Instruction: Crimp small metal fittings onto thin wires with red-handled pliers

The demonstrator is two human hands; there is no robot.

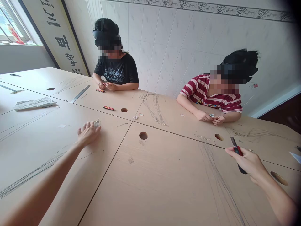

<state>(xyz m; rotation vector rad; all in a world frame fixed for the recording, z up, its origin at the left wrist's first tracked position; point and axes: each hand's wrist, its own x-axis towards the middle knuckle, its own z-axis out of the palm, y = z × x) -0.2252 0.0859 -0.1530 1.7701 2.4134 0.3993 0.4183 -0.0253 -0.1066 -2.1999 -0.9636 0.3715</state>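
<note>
My left hand (pixel 88 133) lies flat on the tabletop with its fingers apart, beside a small cluster of metallic pieces (pixel 97 122). In my right hand (pixel 249 160) is a red and black lighter (pixel 238 150) with a dark metal tip, held above the table at the right. Thin dark strands (pixel 217 175) with small metallic ends spread over the table left of that hand. More strands (pixel 30 174) run under my left forearm toward the left edge.
Two people sit across the table (pixel 152 175), their hands over it. Round holes (pixel 143 135) pierce the top. A metal ruler (pixel 80 94), a folded cloth (pixel 35 103), a red lighter (pixel 108 108) and more strands (pixel 155 110) lie farther off.
</note>
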